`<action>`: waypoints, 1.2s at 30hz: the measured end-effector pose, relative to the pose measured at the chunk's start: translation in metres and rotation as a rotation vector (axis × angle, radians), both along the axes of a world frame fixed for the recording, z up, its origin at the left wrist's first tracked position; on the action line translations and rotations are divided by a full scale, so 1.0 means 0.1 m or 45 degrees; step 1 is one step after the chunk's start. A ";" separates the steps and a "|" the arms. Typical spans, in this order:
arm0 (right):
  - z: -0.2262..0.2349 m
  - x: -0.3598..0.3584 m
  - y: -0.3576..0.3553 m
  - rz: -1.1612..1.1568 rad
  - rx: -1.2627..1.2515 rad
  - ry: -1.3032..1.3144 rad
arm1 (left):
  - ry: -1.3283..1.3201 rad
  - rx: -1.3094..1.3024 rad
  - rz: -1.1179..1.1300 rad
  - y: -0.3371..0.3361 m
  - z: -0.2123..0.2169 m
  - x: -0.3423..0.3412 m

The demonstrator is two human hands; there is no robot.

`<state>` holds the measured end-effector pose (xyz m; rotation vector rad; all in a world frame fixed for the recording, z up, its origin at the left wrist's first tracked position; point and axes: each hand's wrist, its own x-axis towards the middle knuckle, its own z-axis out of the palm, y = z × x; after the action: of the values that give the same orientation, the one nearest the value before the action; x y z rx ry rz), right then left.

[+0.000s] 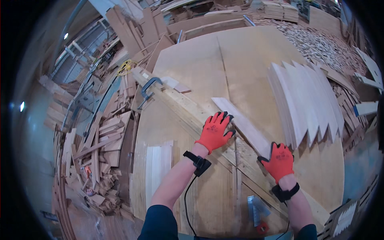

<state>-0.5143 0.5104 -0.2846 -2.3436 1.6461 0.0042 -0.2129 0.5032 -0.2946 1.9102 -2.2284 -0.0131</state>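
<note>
My left hand (215,133), in a red glove with black fingertips, rests over a long pale plank (182,105) that runs diagonally across the table. Its fingers are slightly apart, close to the left edge of a short light board (246,126); I see nothing held in it. The short board lies at an angle beside the long plank. My right hand (280,162), gloved alike, grips the near end of that board between thumb and fingers. A blue C-clamp (150,90) sits on the far end of the long plank.
A row of pale boards with angled ends (302,104) lies at right on the plywood table (192,56). More boards (159,164) lie at left. A metal square (254,210) and a red tape measure (262,228) are near the front. Scrap wood (102,160) is piled left of the table.
</note>
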 end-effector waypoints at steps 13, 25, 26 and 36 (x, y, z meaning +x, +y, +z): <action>-0.69 0.62 -0.95 0.450 -0.085 -0.133 | -0.033 0.102 0.391 -0.23 -0.44 0.55; -0.66 0.76 -1.13 0.414 0.184 -0.437 | -0.003 0.093 0.496 -0.24 -0.38 0.52; -0.66 0.84 -1.16 0.432 0.163 -0.417 | -0.013 0.090 0.498 -0.23 -0.39 0.52; -0.58 0.96 -1.16 0.430 0.147 -0.359 | -0.047 0.085 0.467 -0.25 -0.41 0.59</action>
<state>-0.4185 0.3946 -0.3429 -2.3753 1.0815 -0.1516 -0.1539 0.4786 -0.3359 2.3433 -1.8866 0.0039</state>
